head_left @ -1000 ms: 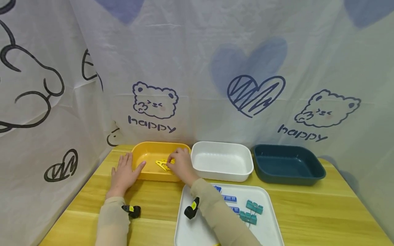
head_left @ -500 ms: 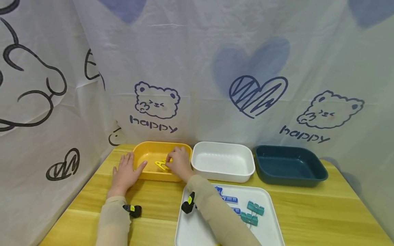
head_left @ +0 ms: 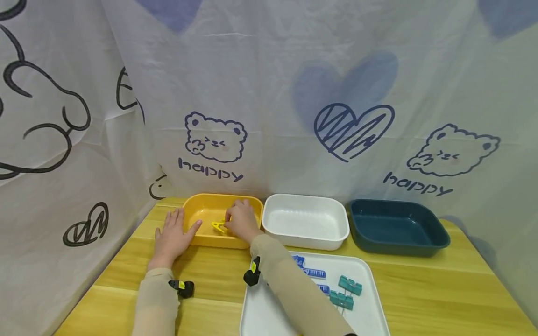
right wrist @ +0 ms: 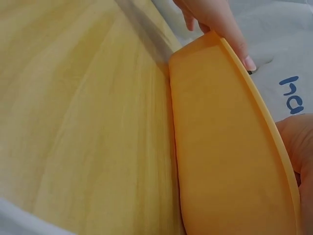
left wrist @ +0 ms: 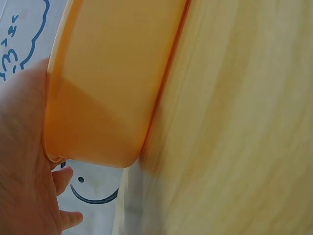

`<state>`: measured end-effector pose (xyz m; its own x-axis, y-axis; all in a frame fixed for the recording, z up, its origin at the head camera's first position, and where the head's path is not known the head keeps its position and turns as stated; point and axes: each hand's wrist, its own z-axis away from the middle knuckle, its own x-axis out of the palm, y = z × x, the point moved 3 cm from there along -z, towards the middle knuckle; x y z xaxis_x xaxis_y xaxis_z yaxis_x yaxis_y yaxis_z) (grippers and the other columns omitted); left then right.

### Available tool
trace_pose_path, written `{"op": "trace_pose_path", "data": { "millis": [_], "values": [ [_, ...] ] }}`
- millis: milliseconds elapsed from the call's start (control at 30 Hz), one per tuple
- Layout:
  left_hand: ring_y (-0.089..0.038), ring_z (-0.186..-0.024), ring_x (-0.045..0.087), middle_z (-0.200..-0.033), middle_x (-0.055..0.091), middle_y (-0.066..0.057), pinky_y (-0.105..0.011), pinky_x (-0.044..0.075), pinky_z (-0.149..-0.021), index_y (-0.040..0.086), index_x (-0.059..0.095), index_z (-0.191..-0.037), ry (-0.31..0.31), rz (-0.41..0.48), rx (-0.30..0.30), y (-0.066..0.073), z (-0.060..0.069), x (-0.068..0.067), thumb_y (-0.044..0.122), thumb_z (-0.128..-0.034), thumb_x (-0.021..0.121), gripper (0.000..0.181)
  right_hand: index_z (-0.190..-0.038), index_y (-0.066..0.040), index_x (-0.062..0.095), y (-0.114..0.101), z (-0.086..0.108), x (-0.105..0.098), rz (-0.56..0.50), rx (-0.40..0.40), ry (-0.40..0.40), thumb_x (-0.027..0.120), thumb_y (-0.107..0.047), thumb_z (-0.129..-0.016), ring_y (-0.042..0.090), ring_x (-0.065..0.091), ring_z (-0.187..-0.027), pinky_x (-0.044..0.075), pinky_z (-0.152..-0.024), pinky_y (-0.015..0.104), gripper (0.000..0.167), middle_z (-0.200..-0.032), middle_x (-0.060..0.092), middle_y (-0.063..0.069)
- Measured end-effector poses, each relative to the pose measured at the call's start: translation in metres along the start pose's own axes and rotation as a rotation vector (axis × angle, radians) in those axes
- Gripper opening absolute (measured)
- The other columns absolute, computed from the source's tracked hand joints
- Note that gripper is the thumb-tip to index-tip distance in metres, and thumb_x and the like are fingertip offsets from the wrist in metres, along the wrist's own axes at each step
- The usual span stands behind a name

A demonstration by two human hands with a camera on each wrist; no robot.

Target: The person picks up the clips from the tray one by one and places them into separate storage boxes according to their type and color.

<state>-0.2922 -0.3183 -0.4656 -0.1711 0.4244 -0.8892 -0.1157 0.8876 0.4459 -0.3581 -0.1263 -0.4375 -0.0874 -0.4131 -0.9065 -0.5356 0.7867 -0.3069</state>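
My left hand [head_left: 171, 238] rests at the left end of the yellow bin [head_left: 197, 240], fingers spread along its outside and the thumb over the near rim. Inside that bin, my right hand [head_left: 244, 220] reaches over the near wall with bent fingers and appears to pinch a yellow clip [head_left: 218, 227], A-shaped like a clothespin. The fingers partly cover the clip, so any others beneath are hidden. In the right wrist view, the wall of the yellow bin [right wrist: 220, 132] hides the right fingertips. The left wrist view shows the left hand [left wrist: 24, 156] against the rim.
A white bin [head_left: 304, 219] and a dark teal bin [head_left: 397, 226] stand to the right in a row. Nearer, a white tray [head_left: 269, 308] holds blue clips [head_left: 314, 273] and teal clips [head_left: 350, 284]. The right forearm crosses above this tray. A printed curtain [head_left: 269, 116] hangs behind.
My right hand has shifted slightly left within the yellow bin, and the yellow clip has moved a little with it. The left hand stays at the bin's end.
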Motion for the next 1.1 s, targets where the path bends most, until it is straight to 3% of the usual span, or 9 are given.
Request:
{"op": "trace_pose_path", "data": {
  "millis": [467,1100],
  "values": [
    [-0.046,-0.15,0.001,-0.162,0.008,-0.026,-0.075,0.002,-0.112,0.0,0.007,-0.156,-0.005,0.001,-0.003,0.0,0.001,-0.001,0.073,-0.0933,0.028,0.099,-0.067,-0.018,0.066,-0.003,-0.01,0.004,0.027,0.048,-0.086,0.076,-0.023,-0.084,0.017,0.041,-0.093,0.035,-0.083,0.029,0.02,-0.088,0.054,-0.003],
    [-0.046,-0.15,0.001,-0.162,0.009,-0.025,-0.074,0.002,-0.112,0.0,0.008,-0.156,0.01,0.01,-0.006,-0.001,0.0,0.001,0.073,-0.0932,0.028,0.098,-0.065,-0.017,0.064,0.0,-0.015,0.013,0.077,0.041,-0.098,0.073,-0.02,-0.083,0.018,0.042,-0.091,0.036,-0.082,0.03,0.021,-0.088,0.054,-0.002]
  ]
}}
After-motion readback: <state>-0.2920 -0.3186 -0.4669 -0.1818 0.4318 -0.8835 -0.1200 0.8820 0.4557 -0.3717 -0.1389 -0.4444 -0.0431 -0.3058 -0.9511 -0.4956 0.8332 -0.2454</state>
